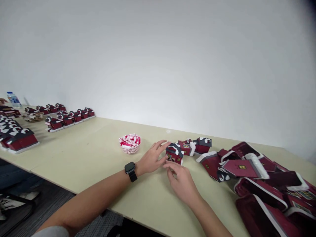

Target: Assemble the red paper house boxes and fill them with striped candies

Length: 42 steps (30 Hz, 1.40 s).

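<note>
Both hands are bracketing the red house (pixel 174 154): my left hand (pixel 151 160) is touching its left end, fingers spread; my right hand (pixel 182 183) is lying just in front, fingers slackly apart.

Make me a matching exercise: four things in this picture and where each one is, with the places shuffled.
Things: 1 small house; 2 candy bowl; 3 water bottle; 4 smartwatch.
Places: A far left end of the table; B on the left wrist; C between the left hand and the right hand; D a little left of both hands.
Pairs: 1-C, 2-D, 3-A, 4-B.
</note>
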Available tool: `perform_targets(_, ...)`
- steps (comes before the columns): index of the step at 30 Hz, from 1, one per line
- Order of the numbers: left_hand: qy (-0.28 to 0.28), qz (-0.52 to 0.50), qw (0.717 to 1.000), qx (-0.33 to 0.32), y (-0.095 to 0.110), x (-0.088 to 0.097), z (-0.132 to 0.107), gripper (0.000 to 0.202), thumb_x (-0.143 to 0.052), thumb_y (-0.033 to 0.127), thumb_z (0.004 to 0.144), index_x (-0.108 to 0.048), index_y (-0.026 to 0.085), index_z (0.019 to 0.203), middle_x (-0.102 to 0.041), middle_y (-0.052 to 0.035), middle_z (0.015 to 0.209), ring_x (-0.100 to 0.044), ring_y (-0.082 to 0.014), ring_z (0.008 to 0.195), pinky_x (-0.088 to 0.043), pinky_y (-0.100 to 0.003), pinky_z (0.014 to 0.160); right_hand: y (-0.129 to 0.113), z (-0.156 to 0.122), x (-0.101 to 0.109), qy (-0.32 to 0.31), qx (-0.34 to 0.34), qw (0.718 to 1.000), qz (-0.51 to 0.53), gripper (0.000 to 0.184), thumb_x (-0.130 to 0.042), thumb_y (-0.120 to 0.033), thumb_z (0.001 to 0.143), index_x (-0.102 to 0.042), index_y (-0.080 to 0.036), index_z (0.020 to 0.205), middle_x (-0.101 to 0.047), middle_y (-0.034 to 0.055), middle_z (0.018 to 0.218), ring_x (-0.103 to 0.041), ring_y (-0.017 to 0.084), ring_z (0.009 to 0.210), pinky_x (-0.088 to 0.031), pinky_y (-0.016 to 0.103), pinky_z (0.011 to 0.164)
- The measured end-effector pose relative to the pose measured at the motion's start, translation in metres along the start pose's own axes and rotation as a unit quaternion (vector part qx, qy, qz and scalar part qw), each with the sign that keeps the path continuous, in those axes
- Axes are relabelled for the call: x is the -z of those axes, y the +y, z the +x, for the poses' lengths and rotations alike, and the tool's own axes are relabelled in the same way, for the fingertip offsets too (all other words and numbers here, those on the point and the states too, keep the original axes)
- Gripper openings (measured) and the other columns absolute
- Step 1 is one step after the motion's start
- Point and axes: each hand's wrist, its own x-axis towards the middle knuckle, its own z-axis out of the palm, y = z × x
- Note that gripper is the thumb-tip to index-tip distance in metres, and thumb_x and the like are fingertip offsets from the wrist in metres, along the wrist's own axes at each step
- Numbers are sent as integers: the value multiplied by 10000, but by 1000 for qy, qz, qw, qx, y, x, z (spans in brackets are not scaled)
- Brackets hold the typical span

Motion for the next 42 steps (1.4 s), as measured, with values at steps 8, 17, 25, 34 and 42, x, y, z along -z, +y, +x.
perform_targets(8, -12, 0, 1000, 6, -2, -3, 0, 498, -528, 299, 1026, -480, 250, 1519, -398, -131, 1611, -430, -276, 1462, -419, -495, 1215, 2, 2, 4, 110, -12, 993, -37, 267, -453, -204, 953, -718, -211, 987, -720, 96, 1176, -616, 273, 1148, -532, 447, 952)
perform_targets(17, 19, -3, 1000, -7, -4, -3, 0, 548, -523, 315, 1033, -409, 261, 1566, -375, -120, 1631, -389, -263, 1499, -394, -479, 1240, 6, 3, 7, 172, -1, 982, -80, 287, -470, -187, 928, -672, -206, 1131, -638, 110, 1336, -502, 306, 1285, -440, 544, 1082)
perform_targets(25, -2, -25, 1000, 0, -8, -7, 1, 672, -555, 283, 1008, -290, 230, 1622, -458, -121, 1595, -455, -269, 1446, -407, -487, 1220, 10, 3, 5, 172, 0, 982, -82, 373, -404, -105, 911, -605, -192, 1212, -601, 116, 1367, -480, 300, 1295, -441, 540, 1086)
perform_targets(34, 31, -27, 999, 6, -4, -6, 2, 501, -608, 258, 976, -458, 228, 1453, -571, -123, 1430, -540, -261, 1322, -497, -451, 1114, 10, 3, 5, 175, -5, 981, -79, 332, -455, -182, 935, -623, -204, 1220, -593, 120, 1373, -479, 306, 1319, -422, 526, 1102)
perform_targets(42, -22, 150, 988, -43, 0, -2, 4, 515, -547, 297, 1010, -409, 171, 1490, -559, -156, 1442, -539, -301, 1291, -473, -460, 1065, -11, 2, 5, 20, -67, 993, 91, 373, -488, -360, 981, -729, -204, 1219, -624, 34, 825, -545, 194, 732, -435, 316, 668)
